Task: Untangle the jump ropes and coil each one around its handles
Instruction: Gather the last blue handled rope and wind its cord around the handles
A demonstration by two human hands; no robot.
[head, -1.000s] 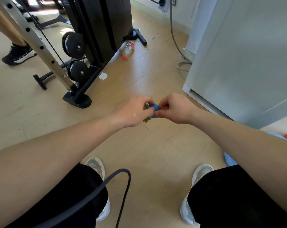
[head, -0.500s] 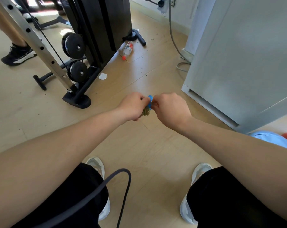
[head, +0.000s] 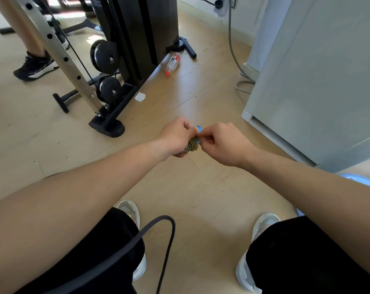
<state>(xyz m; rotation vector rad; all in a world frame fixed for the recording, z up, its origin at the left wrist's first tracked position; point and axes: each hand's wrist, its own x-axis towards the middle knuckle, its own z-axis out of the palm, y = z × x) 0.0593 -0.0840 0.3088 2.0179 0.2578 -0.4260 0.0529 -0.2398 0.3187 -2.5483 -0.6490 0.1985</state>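
Observation:
A jump rope bundle (head: pixel 193 144), greenish beaded cord wound round a blue handle (head: pixel 198 128), hangs in the air between my hands above the floor. My left hand (head: pixel 176 135) grips the bundle from the left, fingers curled round it. My right hand (head: pixel 223 141) pinches the cord at the bundle's right side, just under the blue handle end. Most of the handle is hidden inside my left fist. A dark grey rope (head: pixel 158 228) loops over my left thigh and drops toward the floor.
A black weight machine (head: pixel 124 66) with a steel upright stands at the left. A plastic bottle (head: pixel 173 63) lies on the floor beyond it. A white cabinet (head: pixel 319 81) fills the right. Another person's shoe (head: pixel 34 66) is at far left. A light blue object (head: pixel 359 181) peeks behind my right arm.
Both hands stayed together on the bundle. The blue handle has turned, showing less blue, and my right hand has shifted slightly right while working the cord.

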